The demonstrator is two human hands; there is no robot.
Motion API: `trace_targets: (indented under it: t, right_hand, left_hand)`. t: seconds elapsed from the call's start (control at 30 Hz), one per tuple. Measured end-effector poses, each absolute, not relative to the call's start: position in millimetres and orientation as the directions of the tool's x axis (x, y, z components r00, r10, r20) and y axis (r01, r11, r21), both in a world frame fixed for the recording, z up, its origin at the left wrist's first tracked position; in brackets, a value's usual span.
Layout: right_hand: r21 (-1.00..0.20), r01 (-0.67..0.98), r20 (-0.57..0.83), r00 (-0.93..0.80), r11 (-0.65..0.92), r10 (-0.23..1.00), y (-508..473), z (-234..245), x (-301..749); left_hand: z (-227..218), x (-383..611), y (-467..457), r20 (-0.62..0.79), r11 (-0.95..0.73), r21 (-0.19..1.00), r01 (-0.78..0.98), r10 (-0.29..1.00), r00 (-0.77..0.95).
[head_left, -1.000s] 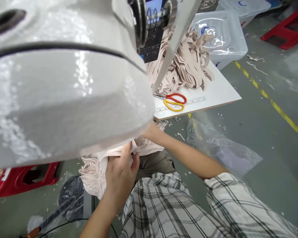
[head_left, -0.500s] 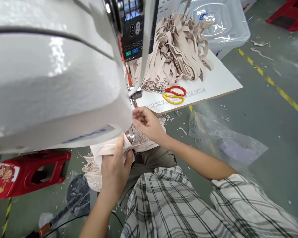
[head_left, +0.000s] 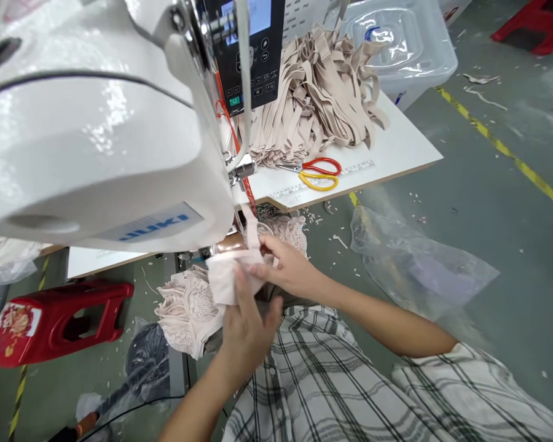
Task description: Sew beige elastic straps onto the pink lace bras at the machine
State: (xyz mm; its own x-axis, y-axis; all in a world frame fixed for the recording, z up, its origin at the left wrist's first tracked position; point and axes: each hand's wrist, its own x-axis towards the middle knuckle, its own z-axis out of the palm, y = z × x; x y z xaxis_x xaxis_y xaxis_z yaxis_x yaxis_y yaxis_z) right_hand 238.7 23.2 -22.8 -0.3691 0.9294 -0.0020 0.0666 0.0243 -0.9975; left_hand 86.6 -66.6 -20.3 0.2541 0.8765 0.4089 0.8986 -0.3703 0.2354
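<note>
A white sewing machine fills the upper left. Just below its head, both my hands hold a pale pink lace garment that hangs down off the table edge. My left hand is closed on a folded part of the cloth, fingers pressed against it. My right hand pinches the same fold from the right, close to the metal presser foot. A pale strap runs from the fold up toward the needle area.
On the white table lie a heap of beige elastic straps and red-and-yellow scissors. A clear plastic bin stands behind. Red stools sit lower left and top right; a plastic bag lies on the floor.
Both hands came out from under the machine head and drew the fold of cloth toward me. The view shifted, showing the presser foot and control panel.
</note>
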Motion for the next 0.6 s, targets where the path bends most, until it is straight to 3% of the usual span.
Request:
trace_targets:
  t: [0.13,0.2,0.27,0.33,0.4,0.47,0.53,0.6]
  right_hand:
    - [-0.998,0.013,-0.061,-0.197,-0.06,0.978,3.5,-20.1,258.9]
    - [-0.998,0.038,-0.053,-0.208,-0.046,0.977,-1.6,-16.9,265.8]
    - [-0.993,0.111,-0.023,-0.509,0.039,0.861,-4.5,-12.6,267.4]
    - [-0.965,0.17,-0.016,-0.801,0.202,0.599,-5.4,-9.7,263.6]
    - [-0.855,0.302,-0.053,-0.859,0.422,0.509,-4.1,-10.8,256.2]
    - [-0.634,0.495,-0.038,-0.787,0.594,0.616,-0.6,-16.8,247.7]
    - [-0.467,0.583,0.075,-0.723,0.665,0.687,3.8,-26.2,240.8]
    - [-0.439,0.553,0.21,-0.703,0.708,0.68,7.1,-35.4,237.8]
  left_hand:
    - [0.1,92.2,-82.8,0.27,-0.47,0.498,0.729,0.883,0.385]
    - [16.1,86.7,-81.1,0.328,-0.511,0.563,0.649,0.859,0.392]
    - [28.2,80.5,-74.5,0.388,-0.579,0.471,0.665,0.813,0.434]
    - [30.6,75.0,-64.5,0.28,-0.569,0.359,0.74,0.822,0.496]
    - [21.8,69.3,-52.4,0.039,-0.403,0.365,0.839,0.907,0.419]
    - [5.4,62.7,-39.6,-0.223,-0.094,0.562,0.822,0.94,0.26]
    - [-13.1,56.8,-29.1,-0.45,0.272,0.802,0.532,0.861,0.238]
    - [-28.6,53.0,-23.8,-0.515,0.484,0.857,0.178,0.794,0.323]
